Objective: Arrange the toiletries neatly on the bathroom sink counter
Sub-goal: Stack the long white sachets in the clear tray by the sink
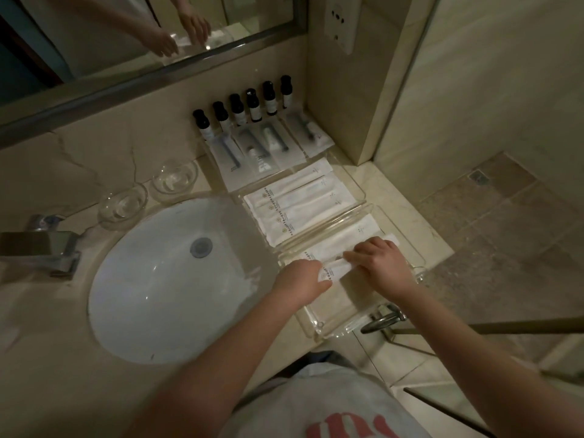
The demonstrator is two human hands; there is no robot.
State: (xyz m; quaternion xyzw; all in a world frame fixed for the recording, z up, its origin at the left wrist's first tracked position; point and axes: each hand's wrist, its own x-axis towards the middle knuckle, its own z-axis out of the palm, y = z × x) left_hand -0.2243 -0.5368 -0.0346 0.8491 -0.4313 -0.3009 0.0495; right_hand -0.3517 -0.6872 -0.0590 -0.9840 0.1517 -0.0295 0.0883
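A white toiletry packet [335, 270] lies low over the near clear tray [328, 320], held at both ends. My left hand [300, 281] pinches its near end and my right hand [380, 263] pinches its far end. Other white packets [344, 238] lie in the same tray behind it. A second clear tray [358, 188] holds several white packets [294, 207] side by side. Further back lie toothbrush and razor packs [265, 150], and a row of several small dark-capped bottles [246, 105] stands against the wall.
The white sink basin [164, 286] lies to the left, with a chrome tap [41, 245] at its left edge. Two glass bowls [148, 191] stand behind the basin. A mirror [126, 36] hangs above, a glass shower door [474, 330] and its handle are to the right.
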